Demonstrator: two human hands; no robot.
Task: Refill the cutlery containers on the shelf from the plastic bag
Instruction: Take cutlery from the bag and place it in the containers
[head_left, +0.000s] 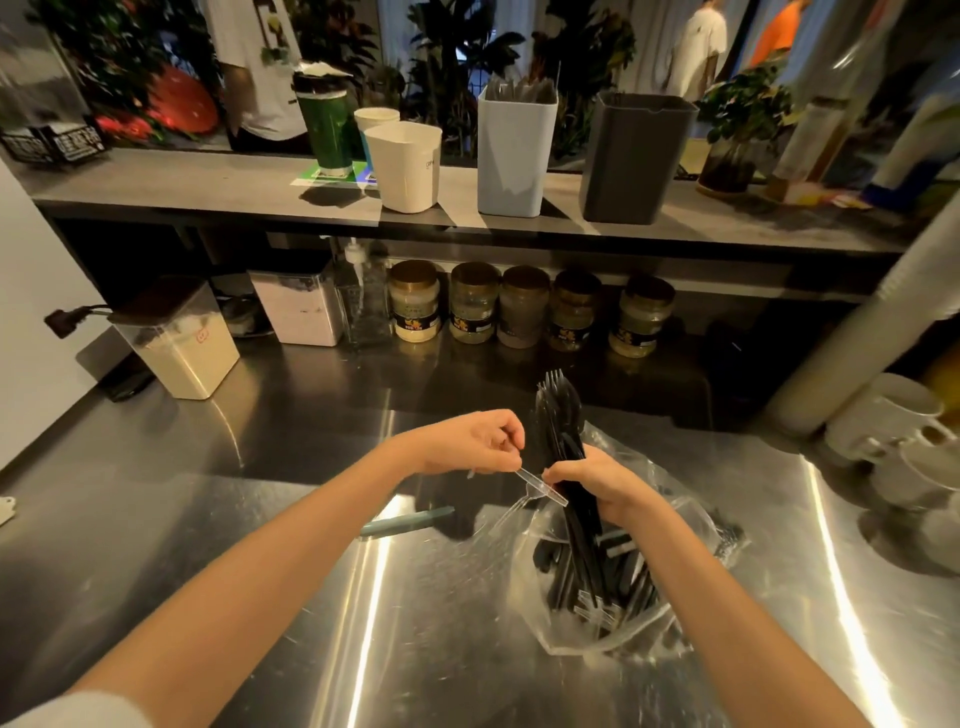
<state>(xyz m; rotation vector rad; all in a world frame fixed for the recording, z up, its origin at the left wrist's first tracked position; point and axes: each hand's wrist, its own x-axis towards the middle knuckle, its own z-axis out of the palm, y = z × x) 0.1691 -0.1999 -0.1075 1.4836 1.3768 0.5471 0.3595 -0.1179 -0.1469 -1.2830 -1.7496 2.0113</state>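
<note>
A clear plastic bag (670, 525) lies open on the steel counter, with several black and clear cutlery pieces inside. My right hand (602, 480) grips a bundle of black plastic forks (558, 410), tines up, above the bag. My left hand (475, 441) pinches one end of a clear plastic fork (540, 488) that lies across the bundle. On the shelf above stand three containers: a white one (405, 166), a light blue one (514, 150) with cutlery inside, and a dark grey one (636, 156).
A teal straw-like stick (405, 521) lies on the counter left of the bag. Several jars (522, 306), a pump bottle and storage boxes line the back under the shelf. White mugs (893, 415) and a cup stack sit at right. People stand beyond the shelf.
</note>
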